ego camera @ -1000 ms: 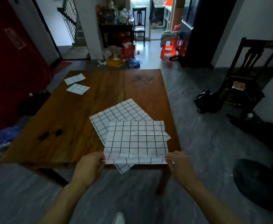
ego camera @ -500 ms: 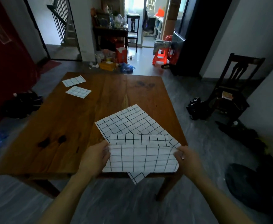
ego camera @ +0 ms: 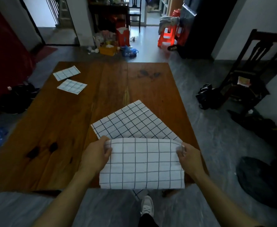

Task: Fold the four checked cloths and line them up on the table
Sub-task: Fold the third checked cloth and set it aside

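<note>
both hands, left (ego camera: pixel 96 154) & right (ego camera: pixel 189 157), palms down, pinch doubled checked cloth (ego camera: pixel 142 163) at top corners.

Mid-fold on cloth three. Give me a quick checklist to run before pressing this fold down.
1. Left hand grips the held cloth at its top left corner: ok.
2. Right hand grips the top right corner: ok.
3. Folded edges aligned: cannot tell.
4. Held cloth fully on the table: not ok, it overhangs the near edge.
5. Unfolded cloth out from underneath: not ok.
6. Two folded cloths lined up far left: ok.
</note>
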`<control>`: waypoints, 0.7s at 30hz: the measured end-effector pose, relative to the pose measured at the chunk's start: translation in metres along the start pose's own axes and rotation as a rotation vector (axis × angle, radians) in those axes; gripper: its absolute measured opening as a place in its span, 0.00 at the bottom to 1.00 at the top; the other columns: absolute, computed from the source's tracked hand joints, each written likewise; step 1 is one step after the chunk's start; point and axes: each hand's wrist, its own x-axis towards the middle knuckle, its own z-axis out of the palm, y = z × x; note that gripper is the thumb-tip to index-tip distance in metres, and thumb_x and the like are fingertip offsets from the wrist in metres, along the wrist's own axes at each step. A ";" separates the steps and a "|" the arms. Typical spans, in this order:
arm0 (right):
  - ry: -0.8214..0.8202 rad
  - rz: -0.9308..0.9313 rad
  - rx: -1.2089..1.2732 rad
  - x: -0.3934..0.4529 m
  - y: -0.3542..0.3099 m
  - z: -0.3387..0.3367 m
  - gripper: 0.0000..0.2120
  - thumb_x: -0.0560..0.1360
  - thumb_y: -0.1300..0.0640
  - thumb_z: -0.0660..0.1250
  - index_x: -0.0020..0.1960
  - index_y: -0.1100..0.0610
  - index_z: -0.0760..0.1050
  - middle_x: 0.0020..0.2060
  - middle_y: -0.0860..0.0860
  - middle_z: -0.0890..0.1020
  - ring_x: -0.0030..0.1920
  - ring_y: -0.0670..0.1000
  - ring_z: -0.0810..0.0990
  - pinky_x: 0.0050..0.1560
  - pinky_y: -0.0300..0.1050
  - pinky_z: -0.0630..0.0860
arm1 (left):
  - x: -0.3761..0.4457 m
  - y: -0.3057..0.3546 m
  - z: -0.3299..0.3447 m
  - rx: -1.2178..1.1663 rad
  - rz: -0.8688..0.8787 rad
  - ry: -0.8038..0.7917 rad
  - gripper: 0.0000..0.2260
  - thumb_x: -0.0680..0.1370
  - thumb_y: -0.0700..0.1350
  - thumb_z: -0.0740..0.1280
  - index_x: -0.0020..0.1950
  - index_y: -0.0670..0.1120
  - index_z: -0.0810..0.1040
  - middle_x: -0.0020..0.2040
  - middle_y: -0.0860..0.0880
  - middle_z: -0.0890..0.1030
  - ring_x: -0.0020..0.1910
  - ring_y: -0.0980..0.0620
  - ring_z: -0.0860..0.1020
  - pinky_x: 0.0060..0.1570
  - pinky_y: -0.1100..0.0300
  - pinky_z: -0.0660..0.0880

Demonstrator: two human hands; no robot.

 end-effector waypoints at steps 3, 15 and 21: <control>-0.071 0.016 0.023 0.029 0.013 0.007 0.06 0.81 0.59 0.62 0.52 0.50 0.76 0.41 0.44 0.79 0.40 0.41 0.78 0.37 0.31 0.71 | 0.026 0.005 0.012 0.013 -0.069 -0.055 0.13 0.77 0.44 0.70 0.59 0.52 0.73 0.48 0.52 0.82 0.44 0.55 0.80 0.45 0.54 0.81; -0.208 0.052 -0.086 0.090 0.054 0.031 0.11 0.75 0.61 0.69 0.58 0.54 0.77 0.50 0.48 0.77 0.51 0.48 0.77 0.53 0.41 0.77 | 0.071 0.006 0.056 0.145 -0.159 -0.031 0.24 0.74 0.46 0.73 0.68 0.49 0.70 0.62 0.48 0.77 0.61 0.50 0.74 0.60 0.52 0.75; -0.163 -0.021 -0.178 0.069 0.055 0.043 0.20 0.73 0.61 0.71 0.64 0.56 0.75 0.59 0.53 0.76 0.60 0.52 0.73 0.62 0.46 0.72 | 0.049 -0.002 0.068 0.324 0.044 -0.059 0.25 0.72 0.49 0.74 0.68 0.47 0.72 0.67 0.47 0.74 0.67 0.47 0.70 0.63 0.52 0.71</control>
